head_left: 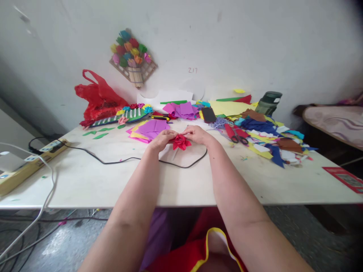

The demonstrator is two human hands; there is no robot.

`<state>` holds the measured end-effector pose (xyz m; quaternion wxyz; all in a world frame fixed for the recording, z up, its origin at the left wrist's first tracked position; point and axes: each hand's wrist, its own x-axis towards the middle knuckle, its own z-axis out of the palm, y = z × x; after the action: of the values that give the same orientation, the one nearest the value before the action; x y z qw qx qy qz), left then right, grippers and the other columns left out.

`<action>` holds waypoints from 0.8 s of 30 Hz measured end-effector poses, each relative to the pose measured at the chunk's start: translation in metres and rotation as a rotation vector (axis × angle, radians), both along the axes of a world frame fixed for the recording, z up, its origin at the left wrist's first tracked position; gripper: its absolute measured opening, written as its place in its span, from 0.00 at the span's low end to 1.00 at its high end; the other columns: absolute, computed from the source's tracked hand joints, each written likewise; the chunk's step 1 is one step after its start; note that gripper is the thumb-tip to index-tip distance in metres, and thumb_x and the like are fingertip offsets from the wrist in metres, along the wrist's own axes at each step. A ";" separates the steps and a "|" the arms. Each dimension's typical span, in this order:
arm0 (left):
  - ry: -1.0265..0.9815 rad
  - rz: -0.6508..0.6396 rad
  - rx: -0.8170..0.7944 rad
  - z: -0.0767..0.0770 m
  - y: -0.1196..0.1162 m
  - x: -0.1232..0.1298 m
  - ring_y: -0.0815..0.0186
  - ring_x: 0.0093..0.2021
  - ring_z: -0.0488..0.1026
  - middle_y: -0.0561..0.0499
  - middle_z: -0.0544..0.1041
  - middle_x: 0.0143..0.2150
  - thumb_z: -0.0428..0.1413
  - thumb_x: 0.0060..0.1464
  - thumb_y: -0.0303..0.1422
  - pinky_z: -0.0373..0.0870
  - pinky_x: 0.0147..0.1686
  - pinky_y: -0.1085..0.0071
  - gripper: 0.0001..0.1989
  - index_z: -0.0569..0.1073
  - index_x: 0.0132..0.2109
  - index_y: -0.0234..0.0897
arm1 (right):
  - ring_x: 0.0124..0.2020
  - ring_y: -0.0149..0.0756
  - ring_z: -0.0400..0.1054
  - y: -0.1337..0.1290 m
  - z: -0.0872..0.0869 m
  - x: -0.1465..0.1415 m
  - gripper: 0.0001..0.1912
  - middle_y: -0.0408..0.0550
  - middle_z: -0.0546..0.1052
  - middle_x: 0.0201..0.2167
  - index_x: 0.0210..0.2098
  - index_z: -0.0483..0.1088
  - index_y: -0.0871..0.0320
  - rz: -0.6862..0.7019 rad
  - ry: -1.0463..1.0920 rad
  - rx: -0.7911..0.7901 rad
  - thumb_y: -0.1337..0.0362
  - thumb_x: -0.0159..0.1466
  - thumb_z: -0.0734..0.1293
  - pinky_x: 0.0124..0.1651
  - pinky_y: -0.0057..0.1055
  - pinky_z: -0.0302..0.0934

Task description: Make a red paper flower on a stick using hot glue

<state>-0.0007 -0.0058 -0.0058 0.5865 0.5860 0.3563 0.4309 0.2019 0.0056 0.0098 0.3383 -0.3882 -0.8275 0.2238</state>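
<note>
At nine o'clock a power strip (34, 163) is cut off; a black cord (105, 163) disappears behind the left forearm (137, 185). At the dial's centre, the left hand (163, 139) and right hand (199, 135) pinch a red flower (180, 142), fingertips (185, 131) partly hidden; at three, overlapping paper scraps (263, 136) blur together.

**Interior, Frontal Aspect**

A pale, scuffed wall (255, 45) stood behind a white table (93, 185); it bore the red number 217 (193, 70) and, farther left, a hanging of multicoloured flowers (131, 53). A pale patterned surface (337, 122) lay at far right. Below, the mottled grey floor (68, 241) carried a bright sheen.
</note>
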 end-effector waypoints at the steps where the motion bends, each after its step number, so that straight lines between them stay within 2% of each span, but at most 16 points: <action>1: 0.002 0.004 -0.007 0.000 0.000 0.000 0.69 0.26 0.72 0.50 0.75 0.25 0.65 0.40 0.33 0.68 0.32 0.72 0.10 0.76 0.29 0.31 | 0.35 0.33 0.72 0.001 -0.001 0.000 0.09 0.47 0.79 0.32 0.33 0.83 0.55 -0.006 0.002 0.006 0.69 0.57 0.70 0.42 0.28 0.65; 7: 0.000 0.012 -0.038 0.003 -0.001 -0.001 0.71 0.25 0.71 0.52 0.74 0.24 0.64 0.43 0.31 0.67 0.30 0.74 0.08 0.73 0.29 0.32 | 0.37 0.34 0.74 0.004 -0.003 -0.003 0.08 0.48 0.80 0.37 0.32 0.83 0.54 -0.039 0.004 0.103 0.69 0.57 0.71 0.44 0.30 0.66; 13: -0.008 0.017 -0.087 0.002 0.000 -0.003 0.71 0.24 0.70 0.51 0.75 0.24 0.64 0.46 0.31 0.67 0.27 0.75 0.08 0.74 0.29 0.31 | 0.39 0.36 0.74 -0.002 0.002 -0.008 0.08 0.48 0.81 0.41 0.32 0.83 0.54 -0.113 -0.078 0.161 0.70 0.58 0.69 0.44 0.31 0.66; 19: -0.144 0.076 -0.202 -0.003 0.003 0.000 0.69 0.26 0.74 0.47 0.78 0.28 0.64 0.50 0.29 0.71 0.29 0.75 0.06 0.76 0.32 0.30 | 0.40 0.37 0.74 -0.008 0.008 -0.011 0.10 0.45 0.81 0.42 0.31 0.82 0.52 -0.207 -0.117 0.181 0.70 0.58 0.68 0.43 0.31 0.65; 24: -0.229 0.104 -0.272 0.001 0.000 0.005 0.69 0.27 0.76 0.46 0.78 0.28 0.63 0.53 0.27 0.74 0.31 0.75 0.05 0.76 0.32 0.30 | 0.39 0.36 0.73 -0.012 0.010 -0.012 0.08 0.43 0.81 0.42 0.30 0.81 0.52 -0.253 -0.133 0.198 0.68 0.59 0.68 0.39 0.30 0.62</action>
<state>0.0047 -0.0062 -0.0053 0.6739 0.4294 0.3720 0.4723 0.1896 -0.0066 0.0199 0.3450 -0.4678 -0.8106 0.0707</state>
